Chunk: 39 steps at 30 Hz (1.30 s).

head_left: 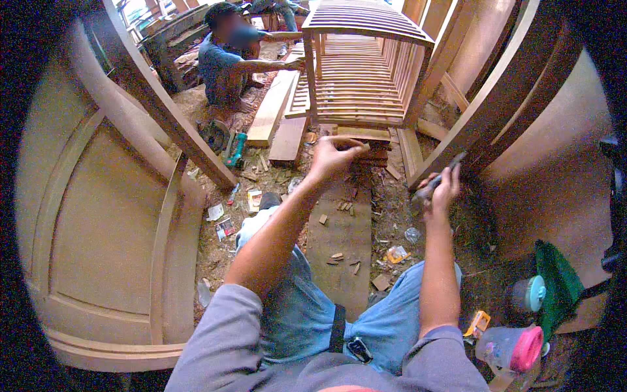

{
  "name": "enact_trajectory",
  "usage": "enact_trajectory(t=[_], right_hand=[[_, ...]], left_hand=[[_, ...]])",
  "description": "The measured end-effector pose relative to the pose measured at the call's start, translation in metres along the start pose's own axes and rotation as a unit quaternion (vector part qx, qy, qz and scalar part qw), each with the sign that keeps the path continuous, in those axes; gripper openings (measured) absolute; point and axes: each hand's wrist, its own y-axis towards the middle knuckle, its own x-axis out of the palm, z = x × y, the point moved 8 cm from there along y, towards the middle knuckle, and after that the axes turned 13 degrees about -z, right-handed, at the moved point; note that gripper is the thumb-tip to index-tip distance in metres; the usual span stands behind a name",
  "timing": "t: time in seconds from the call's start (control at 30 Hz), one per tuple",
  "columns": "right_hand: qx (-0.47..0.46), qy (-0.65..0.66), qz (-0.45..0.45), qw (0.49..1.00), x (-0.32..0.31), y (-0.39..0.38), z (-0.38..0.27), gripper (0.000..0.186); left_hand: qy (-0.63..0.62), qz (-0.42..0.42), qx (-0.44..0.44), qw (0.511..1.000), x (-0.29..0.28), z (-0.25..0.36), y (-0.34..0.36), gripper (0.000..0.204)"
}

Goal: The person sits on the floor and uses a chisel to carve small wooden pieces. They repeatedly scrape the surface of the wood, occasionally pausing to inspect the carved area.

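My left hand (334, 157) is raised in the middle, its thumb and fingers pinched together. Whatever may lie between the fingertips is too small to make out. Farther right, my right hand (443, 189) is closed round a dark, long hand tool (430, 188), whose exact kind is unclear; it slants up to the right. Just beyond my left hand stands a slatted wooden frame (359, 123), with a short stack of wood pieces (372, 151) at its near end. Below my hands, a flat board (336, 277) runs between my knees with small wood offcuts (345, 207) on it.
A co-worker (225, 65) crouches at the far left, hands at the frame. Nearby lie planks (273, 108) and a teal power tool (237, 150). Wooden panels (104, 215) lean on both sides. A pink-lidded container (506, 346), a teal-lidded jar (529, 294) and green cloth (558, 281) sit at right.
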Motion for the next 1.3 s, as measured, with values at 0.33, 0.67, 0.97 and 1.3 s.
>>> enact_trajectory(t=[0.33,0.67,0.97,1.3], right_hand=[[-0.094,-0.338,-0.375,0.858,0.129,-0.086,0.002,0.045],[0.072,-0.189,-0.395,0.896,0.127,-0.089,0.012,0.045],[0.075,-0.162,-0.424,0.888,0.121,-0.091,0.027,0.047],[0.015,-0.043,0.146,0.988,-0.024,-0.001,0.016,0.015]], left_hand=[[0.019,0.054,-0.021,0.998,-0.030,-0.008,-0.018,0.023],[0.072,0.014,0.037,0.997,-0.014,-0.009,-0.012,0.026],[0.076,-0.007,0.000,0.997,-0.015,-0.016,-0.007,0.025],[0.108,-0.072,-0.034,0.991,0.002,0.007,-0.030,0.021]])
